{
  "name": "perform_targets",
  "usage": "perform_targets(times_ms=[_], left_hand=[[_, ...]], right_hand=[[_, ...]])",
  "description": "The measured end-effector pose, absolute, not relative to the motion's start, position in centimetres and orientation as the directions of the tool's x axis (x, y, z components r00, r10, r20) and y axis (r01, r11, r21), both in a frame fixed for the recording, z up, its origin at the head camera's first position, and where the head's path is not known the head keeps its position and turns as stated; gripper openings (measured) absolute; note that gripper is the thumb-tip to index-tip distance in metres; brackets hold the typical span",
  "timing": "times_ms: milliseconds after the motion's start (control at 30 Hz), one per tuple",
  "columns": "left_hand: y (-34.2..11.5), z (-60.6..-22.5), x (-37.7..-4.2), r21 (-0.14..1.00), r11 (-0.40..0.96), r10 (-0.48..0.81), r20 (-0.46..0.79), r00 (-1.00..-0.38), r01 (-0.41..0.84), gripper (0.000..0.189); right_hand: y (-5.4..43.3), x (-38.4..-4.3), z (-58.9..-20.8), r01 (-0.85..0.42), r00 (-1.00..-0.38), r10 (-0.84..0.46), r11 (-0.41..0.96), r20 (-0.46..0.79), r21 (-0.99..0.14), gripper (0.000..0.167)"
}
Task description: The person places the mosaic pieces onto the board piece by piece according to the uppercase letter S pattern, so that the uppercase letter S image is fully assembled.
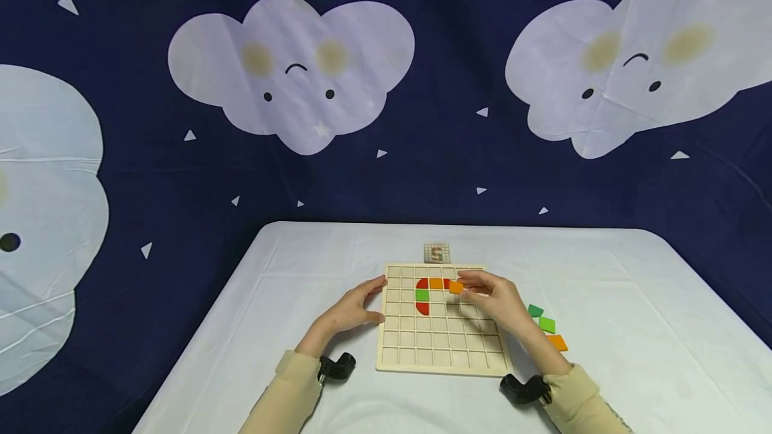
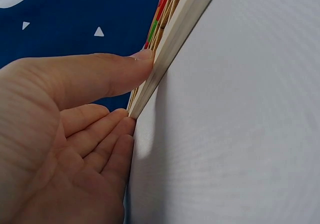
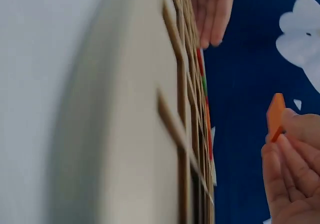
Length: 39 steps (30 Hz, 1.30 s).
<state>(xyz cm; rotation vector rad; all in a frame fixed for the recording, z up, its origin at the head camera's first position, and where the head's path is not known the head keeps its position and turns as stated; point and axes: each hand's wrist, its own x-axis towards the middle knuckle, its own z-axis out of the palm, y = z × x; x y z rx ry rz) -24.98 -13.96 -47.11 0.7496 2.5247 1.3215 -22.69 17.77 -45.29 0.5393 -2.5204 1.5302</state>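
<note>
An orange square tile is pinched between the thumb and fingers of my right hand, above the upper right part of a wooden grid board. In the right wrist view the orange tile is tilted, apart from the board. My left hand touches the board's left edge, its thumb and fingers spread apart; the left wrist view shows the thumb against the board's side. Set in the grid are red rounded pieces, an orange square and a green square.
A small pattern card with an S-like figure lies beyond the board's far edge. Right of the board, by my right forearm, lie a dark green piece, a light green tile and an orange tile on the white table.
</note>
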Motion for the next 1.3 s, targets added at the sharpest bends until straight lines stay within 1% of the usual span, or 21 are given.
perform_targets(times_ms=[200, 400, 533, 700, 800, 867, 1133, 1233, 1300], left_hand=[[-14.0, -47.3, -25.0, 0.809, 0.475, 0.516, 0.063, -0.854, 0.346, 0.081], [-14.0, -47.3, -25.0, 0.806, 0.482, 0.513, 0.059, -0.856, 0.344, 0.081], [-14.0, -47.3, -25.0, 0.81, 0.48, 0.511, 0.055, -0.858, 0.337, 0.081], [-13.9, -47.3, -25.0, 0.813, 0.478, 0.509, 0.051, -0.859, 0.332, 0.082], [-13.9, -47.3, -25.0, 0.812, 0.48, 0.507, 0.052, -0.86, 0.332, 0.082], [-13.9, -47.3, -25.0, 0.812, 0.479, 0.507, 0.054, -0.86, 0.334, 0.082], [-13.9, -47.3, -25.0, 0.806, 0.486, 0.507, 0.056, -0.86, 0.338, 0.082], [-13.9, -47.3, -25.0, 0.809, 0.482, 0.509, 0.055, -0.859, 0.337, 0.082], [-13.9, -47.2, -25.0, 0.813, 0.476, 0.51, 0.054, -0.858, 0.334, 0.082]], right_hand=[[16.3, -22.5, -46.4, -0.382, -0.919, -0.254, 0.376, 0.303, -0.844, 0.038], [15.3, -22.6, -48.0, -0.418, -0.901, -0.292, 0.394, 0.32, -0.819, 0.036], [14.8, -22.7, -48.9, -0.471, -0.878, -0.322, 0.444, 0.356, -0.762, 0.034], [14.5, -22.8, -49.4, -0.542, -0.84, -0.326, 0.548, 0.434, -0.637, 0.034], [14.5, -22.7, -49.5, -0.555, -0.828, -0.325, 0.595, 0.458, -0.581, 0.034], [14.4, -22.6, -49.4, -0.554, -0.827, -0.325, 0.608, 0.458, -0.569, 0.034], [14.5, -22.5, -49.3, -0.546, -0.834, -0.328, 0.604, 0.443, -0.58, 0.034], [14.6, -22.6, -49.2, -0.551, -0.832, -0.326, 0.586, 0.449, -0.595, 0.034], [14.6, -22.6, -49.0, -0.552, -0.833, -0.333, 0.552, 0.442, -0.625, 0.033]])
